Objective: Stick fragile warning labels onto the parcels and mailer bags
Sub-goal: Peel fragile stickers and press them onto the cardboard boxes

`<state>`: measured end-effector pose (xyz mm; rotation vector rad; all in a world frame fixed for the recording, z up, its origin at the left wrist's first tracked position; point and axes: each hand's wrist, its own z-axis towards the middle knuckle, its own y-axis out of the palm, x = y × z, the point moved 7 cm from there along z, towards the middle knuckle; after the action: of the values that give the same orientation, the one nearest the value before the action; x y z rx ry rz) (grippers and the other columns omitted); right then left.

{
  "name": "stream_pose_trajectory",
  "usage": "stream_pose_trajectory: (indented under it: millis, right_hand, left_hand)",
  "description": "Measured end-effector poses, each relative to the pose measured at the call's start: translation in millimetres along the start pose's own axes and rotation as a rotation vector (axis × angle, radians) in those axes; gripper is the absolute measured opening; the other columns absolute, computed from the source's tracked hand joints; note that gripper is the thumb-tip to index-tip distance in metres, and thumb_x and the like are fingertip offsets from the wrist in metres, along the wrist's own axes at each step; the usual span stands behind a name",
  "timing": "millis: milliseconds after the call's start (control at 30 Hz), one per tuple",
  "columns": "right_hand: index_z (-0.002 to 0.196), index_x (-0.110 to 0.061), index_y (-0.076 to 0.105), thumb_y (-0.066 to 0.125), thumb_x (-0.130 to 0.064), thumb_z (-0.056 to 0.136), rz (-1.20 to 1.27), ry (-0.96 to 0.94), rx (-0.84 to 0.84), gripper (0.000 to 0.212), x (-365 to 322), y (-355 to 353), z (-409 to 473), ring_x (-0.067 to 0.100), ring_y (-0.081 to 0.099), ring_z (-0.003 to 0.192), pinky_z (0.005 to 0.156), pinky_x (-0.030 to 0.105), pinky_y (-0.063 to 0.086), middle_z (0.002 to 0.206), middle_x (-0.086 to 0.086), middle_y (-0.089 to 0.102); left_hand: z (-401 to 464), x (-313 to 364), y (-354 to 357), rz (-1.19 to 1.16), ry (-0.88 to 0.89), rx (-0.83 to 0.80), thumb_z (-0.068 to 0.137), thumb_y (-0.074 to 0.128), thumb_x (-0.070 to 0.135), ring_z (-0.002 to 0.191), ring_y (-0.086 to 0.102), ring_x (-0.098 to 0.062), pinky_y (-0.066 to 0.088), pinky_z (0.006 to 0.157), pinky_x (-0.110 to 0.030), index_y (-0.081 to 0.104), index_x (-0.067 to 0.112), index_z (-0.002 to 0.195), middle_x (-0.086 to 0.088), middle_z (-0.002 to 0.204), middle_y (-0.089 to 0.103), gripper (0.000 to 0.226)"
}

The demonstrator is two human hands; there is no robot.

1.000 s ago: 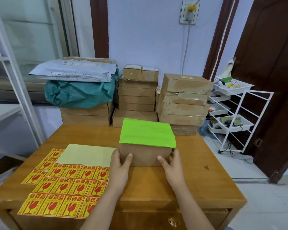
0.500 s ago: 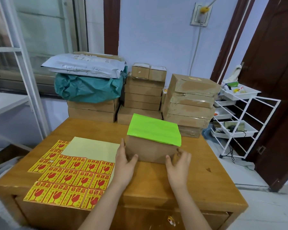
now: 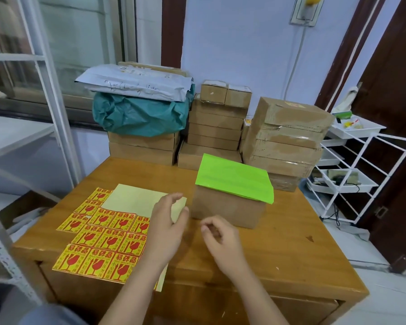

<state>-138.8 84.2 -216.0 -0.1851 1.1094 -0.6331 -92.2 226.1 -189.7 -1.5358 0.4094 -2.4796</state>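
A brown cardboard parcel with a bright green top stands in the middle of the wooden table. To its left lies a sheet of yellow and red fragile labels, its upper part bare pale backing. My left hand hovers over the sheet's right edge, fingers loosely spread, holding nothing. My right hand hangs just in front of the parcel with fingers loosely curled and empty. Neither hand touches the parcel.
Behind the table are stacks of brown boxes, a teal mailer bag and a grey mailer bag on top. A white wire trolley stands at the right, a white shelf frame at the left.
Both hands have let go of the parcel's front and drawn back toward me. The left hand has shifted left over the label sheet. The camera has moved closer.
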Motion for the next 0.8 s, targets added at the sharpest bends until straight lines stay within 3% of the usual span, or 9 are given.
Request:
stream_pose_trajectory:
  millis: [67, 167, 300, 400, 800]
  right_hand:
    - [0.096, -0.018, 0.068, 0.049, -0.035, 0.084, -0.018, -0.011, -0.117, 0.028, -7.7, 25.9, 10.1, 0.001, 0.057, 0.085, 0.076, 0.017, 0.047, 0.089, -0.017, 0.059]
    - [0.112, -0.015, 0.065, 0.052, -0.022, 0.090, -0.126, -0.029, -0.234, 0.027, -9.8, 59.5, 26.7, 0.004, 0.054, 0.094, 0.085, 0.023, 0.046, 0.102, -0.012, 0.056]
    - [0.123, -0.013, 0.060, 0.048, -0.010, 0.093, -0.226, -0.046, -0.261, 0.032, -5.4, 85.1, 44.5, 0.016, 0.052, 0.111, 0.094, 0.030, 0.044, 0.115, 0.001, 0.057]
    - [0.133, -0.017, 0.054, 0.047, -0.009, 0.092, -0.374, -0.051, -0.292, 0.042, 1.6, 98.8, 50.1, 0.022, 0.044, 0.112, 0.097, 0.036, 0.038, 0.114, 0.005, 0.054]
    - [0.111, -0.019, 0.064, 0.053, -0.016, 0.092, -0.399, -0.120, -0.310, 0.022, 2.6, 104.8, 50.9, 0.016, 0.042, 0.109, 0.092, 0.031, 0.032, 0.109, -0.001, 0.052]
  left_hand:
    - [-0.6, -9.2, -15.9, 0.223, 0.040, -0.049, 0.093, 0.056, 0.020, 0.116, 0.046, -0.012, 0.033, 0.088, -0.021, 0.059, 0.017, 0.114, 0.007, 0.114, 0.056, 0.021]
    - [-3.0, -30.5, -31.1, 0.456, 0.010, -0.128, 0.093, 0.055, 0.029, 0.119, 0.042, -0.014, 0.036, 0.090, -0.025, 0.058, 0.014, 0.118, 0.002, 0.119, 0.055, 0.029]
    - [-13.1, -56.7, -34.9, 0.559, -0.071, -0.238, 0.092, 0.051, 0.047, 0.125, 0.033, -0.012, 0.033, 0.100, -0.025, 0.044, 0.017, 0.133, 0.005, 0.132, 0.044, 0.051]
    - [-18.3, -64.7, -32.6, 0.592, -0.062, -0.239, 0.093, 0.048, 0.049, 0.130, 0.027, -0.011, 0.029, 0.106, -0.023, 0.040, 0.017, 0.137, 0.005, 0.139, 0.039, 0.056]
    - [-22.1, -73.4, -30.5, 0.603, 0.022, -0.178, 0.089, 0.057, 0.045, 0.128, 0.036, -0.017, 0.035, 0.105, -0.028, 0.052, 0.010, 0.130, -0.001, 0.134, 0.048, 0.053]
